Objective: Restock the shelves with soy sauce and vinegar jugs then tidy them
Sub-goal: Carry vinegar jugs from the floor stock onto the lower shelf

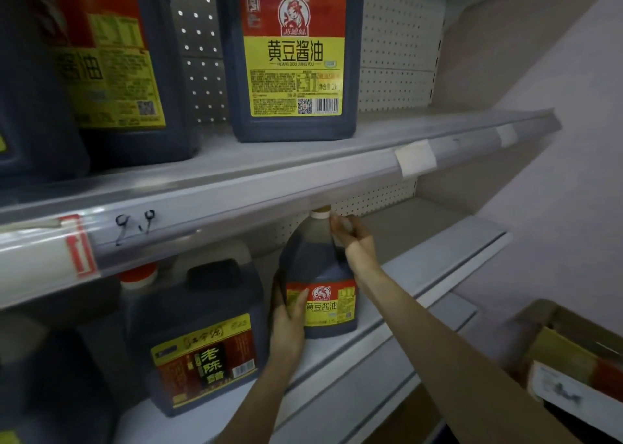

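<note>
A dark soy sauce jug (332, 276) with a red and yellow label stands upright on the lower shelf (435, 258), its white cap just under the upper shelf's rail. My left hand (289, 312) grips its left side at the label, thumb across the front. My right hand (352, 233) holds the handle near the neck. Left of it stands a dark vinegar jug (205, 346) with a black cap. On the upper shelf (303, 170) a large soy sauce jug (293, 56) faces front, with another soy sauce jug (108, 69) blurred at the left.
A white-capped jug (141, 276) stands behind the vinegar jug. The lower shelf right of the held jug is bare up to a pale wall (556, 191). An open cardboard box (573, 356) sits at the lower right. Perforated back panels (397, 39) close the shelves.
</note>
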Available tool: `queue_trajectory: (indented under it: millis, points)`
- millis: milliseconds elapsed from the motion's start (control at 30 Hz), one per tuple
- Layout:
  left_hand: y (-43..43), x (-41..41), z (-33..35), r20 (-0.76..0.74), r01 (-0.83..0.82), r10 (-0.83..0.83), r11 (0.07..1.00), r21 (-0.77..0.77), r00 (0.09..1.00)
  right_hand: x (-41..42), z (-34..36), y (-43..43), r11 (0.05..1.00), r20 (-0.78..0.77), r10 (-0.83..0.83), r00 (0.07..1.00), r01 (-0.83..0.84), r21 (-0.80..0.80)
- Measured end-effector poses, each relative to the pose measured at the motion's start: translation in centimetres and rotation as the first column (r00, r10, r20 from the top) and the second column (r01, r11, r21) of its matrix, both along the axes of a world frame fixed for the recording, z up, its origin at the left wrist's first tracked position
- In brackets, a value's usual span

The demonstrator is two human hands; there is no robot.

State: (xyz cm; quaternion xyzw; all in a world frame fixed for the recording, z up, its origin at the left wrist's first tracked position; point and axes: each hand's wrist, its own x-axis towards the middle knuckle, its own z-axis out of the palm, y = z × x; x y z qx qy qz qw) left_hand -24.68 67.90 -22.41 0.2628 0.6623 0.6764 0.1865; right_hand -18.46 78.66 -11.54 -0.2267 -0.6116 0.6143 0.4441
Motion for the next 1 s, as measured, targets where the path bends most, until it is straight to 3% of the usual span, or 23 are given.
queue_trajectory:
  millis: [233, 333, 367, 433, 500, 600, 700, 1000]
  points:
    - [-0.8, 1.4, 1.0, -0.018, -0.012, 0.011, 0.997, -0.074, 1.000, 1.4, -0.7, -0.7, 1.000, 0.094, 0.016, 0.995, -0.018, 0.019]
    - [-1.3, 2.0, 1.5, 0.000, 0.033, -0.033, 0.989, -0.141, 0.999, 3.3, -2.3, -1.6, 0.996, 0.279, 0.079, 0.957, -0.089, 0.023]
    - [-1.7, 2.5, 1.8, -0.014, 0.038, -0.042, 0.983, -0.180, 0.999, 4.2, -2.8, -1.8, 0.994, 0.411, 0.037, 0.911, -0.075, 0.076]
    - [-2.3, 3.3, 2.2, -0.099, 0.036, -0.063, 0.967, -0.251, 0.993, 5.9, -3.5, -1.7, 0.950, 0.684, -0.117, 0.720, -0.120, 0.289]
    - [-3.0, 4.6, 3.0, -0.240, 0.010, -0.091, 0.947, -0.321, 0.967, 8.2, -3.8, -1.4, 0.852, 0.791, -0.281, 0.543, -0.238, 0.466]
    - [-3.7, 6.4, 4.0, -0.485, -0.093, -0.115, 0.918, -0.385, 0.867, 13.0, -3.3, -1.4, 0.721, 0.790, -0.450, 0.417, -0.351, 0.597]
    - [-4.0, 8.0, 5.3, -0.683, -0.182, -0.166, 0.895, -0.407, 0.712, 18.0, -2.3, -0.9, 0.688, 0.771, -0.535, 0.346, -0.351, 0.635]
    - [-2.8, 15.4, 11.0, -0.809, -0.153, -0.271, 0.903, -0.401, 0.522, 34.7, 2.3, -0.2, 0.660, 0.700, -0.696, 0.162, -0.239, 0.712]
